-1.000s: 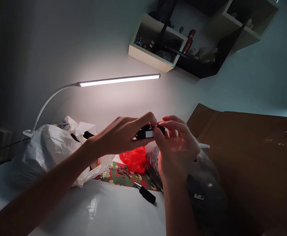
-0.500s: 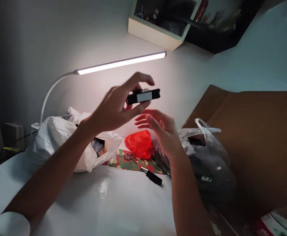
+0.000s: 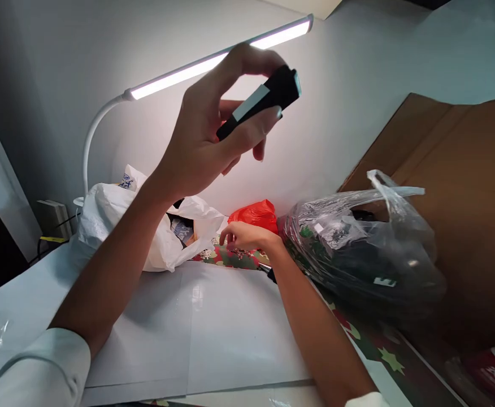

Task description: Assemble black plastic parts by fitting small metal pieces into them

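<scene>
My left hand (image 3: 226,113) is raised in front of the lamp, its fingers and thumb closed around a small black rectangular device (image 3: 287,90) with a pale label along one side. The device is tilted, its far end up to the right. Lower down, my right hand (image 3: 250,234) hangs over small loose metal-looking pieces (image 3: 239,253) on a patterned red and green sheet (image 3: 217,260). Its fingers point down with the tips slightly apart, and nothing shows between them. Behind my right wrist, a black-handled tool (image 3: 270,274) is partly hidden.
A lit desk lamp (image 3: 166,83) arches over the white table surface (image 3: 234,328). A white plastic bag (image 3: 107,212) stands at the left, a red bag (image 3: 253,213) at the back. To the right are a clear plastic bag (image 3: 412,243) and a large cardboard sheet (image 3: 476,169).
My left hand has risen and tilted the black device. My right hand has dropped from just below it to the small pieces on the patterned sheet. The view has shifted downward.
</scene>
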